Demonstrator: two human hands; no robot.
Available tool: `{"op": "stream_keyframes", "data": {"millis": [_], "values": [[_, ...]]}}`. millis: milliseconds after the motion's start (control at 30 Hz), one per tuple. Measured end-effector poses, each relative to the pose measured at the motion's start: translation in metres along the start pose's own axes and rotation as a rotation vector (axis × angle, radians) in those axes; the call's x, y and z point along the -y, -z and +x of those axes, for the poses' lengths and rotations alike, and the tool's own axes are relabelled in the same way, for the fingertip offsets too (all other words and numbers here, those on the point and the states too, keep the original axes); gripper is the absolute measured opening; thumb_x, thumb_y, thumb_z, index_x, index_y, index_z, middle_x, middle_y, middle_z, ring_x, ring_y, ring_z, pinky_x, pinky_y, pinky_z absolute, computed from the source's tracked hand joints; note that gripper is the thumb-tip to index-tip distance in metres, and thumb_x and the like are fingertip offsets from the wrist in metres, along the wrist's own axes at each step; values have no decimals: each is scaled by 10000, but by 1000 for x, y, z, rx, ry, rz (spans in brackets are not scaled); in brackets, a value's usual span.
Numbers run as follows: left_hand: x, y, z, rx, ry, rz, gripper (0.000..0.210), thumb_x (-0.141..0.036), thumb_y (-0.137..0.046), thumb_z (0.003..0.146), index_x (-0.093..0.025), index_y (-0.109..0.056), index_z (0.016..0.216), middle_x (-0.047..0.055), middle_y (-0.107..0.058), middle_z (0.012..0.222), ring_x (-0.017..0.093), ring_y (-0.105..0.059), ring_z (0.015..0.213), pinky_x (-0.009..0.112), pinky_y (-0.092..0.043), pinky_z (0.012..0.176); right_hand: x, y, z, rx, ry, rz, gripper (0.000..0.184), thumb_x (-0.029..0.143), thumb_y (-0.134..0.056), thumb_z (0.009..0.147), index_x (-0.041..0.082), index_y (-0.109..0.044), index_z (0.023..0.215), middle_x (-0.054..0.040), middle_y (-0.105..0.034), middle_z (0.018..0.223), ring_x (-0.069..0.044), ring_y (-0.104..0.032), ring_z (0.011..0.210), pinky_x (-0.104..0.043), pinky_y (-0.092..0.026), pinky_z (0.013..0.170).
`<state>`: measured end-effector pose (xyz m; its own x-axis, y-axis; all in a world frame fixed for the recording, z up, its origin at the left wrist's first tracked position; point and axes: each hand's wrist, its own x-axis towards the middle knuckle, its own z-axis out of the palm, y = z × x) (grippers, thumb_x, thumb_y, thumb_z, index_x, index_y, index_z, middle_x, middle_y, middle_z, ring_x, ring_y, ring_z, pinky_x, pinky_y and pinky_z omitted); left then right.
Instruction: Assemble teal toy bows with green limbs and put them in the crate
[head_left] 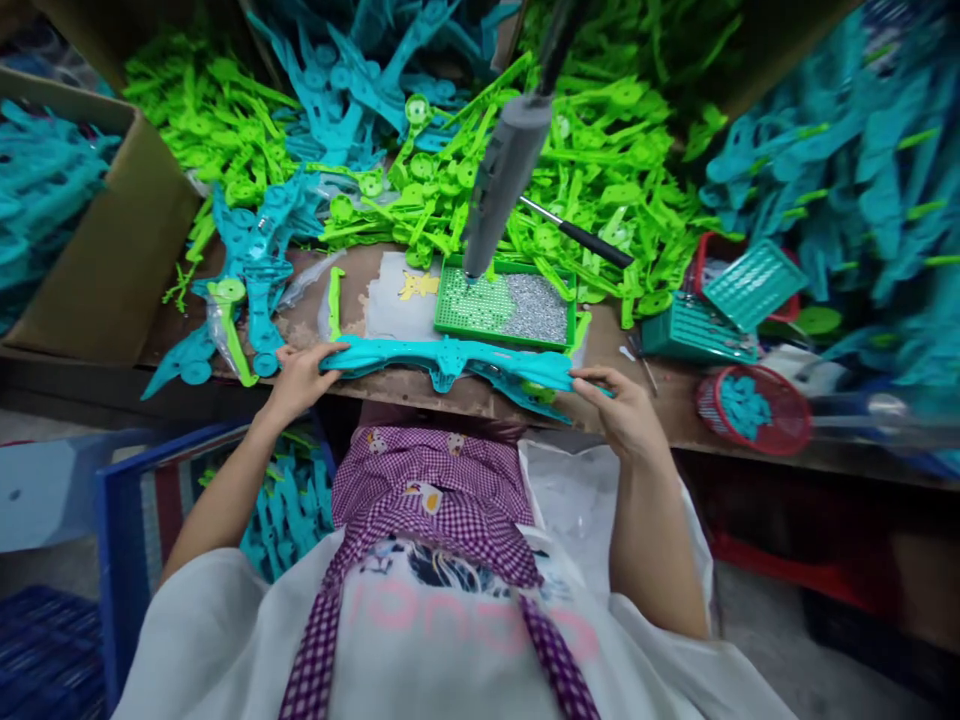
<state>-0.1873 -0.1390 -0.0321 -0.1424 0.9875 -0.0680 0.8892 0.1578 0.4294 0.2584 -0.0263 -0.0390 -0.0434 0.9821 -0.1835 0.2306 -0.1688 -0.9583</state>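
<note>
A long turquoise plastic part (448, 362) lies crosswise at the front edge of the bench, held at both ends. My left hand (304, 380) grips its left end, fingers closed over it. At the other end, my right hand (615, 400) pinches the tip between thumb and fingers. Just behind the part sits a green tray (480, 312) of small silvery metal pieces. A grey powered screwdriver (506, 180) hangs over that tray, touched by neither hand. One lime-green plastic strip (334, 303) rests on the bench beyond my left hand.
Lime-green parts (600, 170) and turquoise parts (352, 80) pile up at the back. A cardboard box (112, 240) stands left. To the right are a teal basket (697, 335), a red basket (795, 420) and a black-handled tool (596, 243). A blue crate (124, 560) is beside my lap.
</note>
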Motion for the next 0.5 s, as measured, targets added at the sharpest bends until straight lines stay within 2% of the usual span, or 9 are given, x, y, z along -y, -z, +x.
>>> {"op": "stream_keyframes", "data": {"millis": [133,267,400,500], "values": [[-4,0,-4,-53,-13,60,398,-266,-583,848,-221,-649,1238,101,-735,1124,276,-665,1037,460,-283,1074,3,-6,-2,125,-33,-8,423,481,-836,553,211,-719,857,8,-674,702,-141,-587,653,-276,-471,608],[-7,5,-2,-52,-24,87,393,-281,-582,840,-227,-660,1222,98,-743,1084,279,-673,987,464,-290,1053,3,-11,3,144,-3,-25,432,481,-818,573,209,-709,890,20,-652,658,-128,-561,596,-262,-458,553],[-10,8,2,-35,-14,105,407,-312,-590,830,-201,-665,1215,87,-753,962,258,-678,828,479,-305,1033,8,-6,7,159,47,-88,406,486,-812,586,204,-715,862,-1,-672,692,-154,-604,662,-287,-497,606],[-8,10,4,-22,9,80,412,-325,-596,831,-162,-666,1203,64,-747,879,224,-656,740,466,-338,1020,22,-1,6,160,113,-102,347,469,-787,643,213,-725,869,-24,-710,804,-171,-632,771,-313,-523,703]]}}
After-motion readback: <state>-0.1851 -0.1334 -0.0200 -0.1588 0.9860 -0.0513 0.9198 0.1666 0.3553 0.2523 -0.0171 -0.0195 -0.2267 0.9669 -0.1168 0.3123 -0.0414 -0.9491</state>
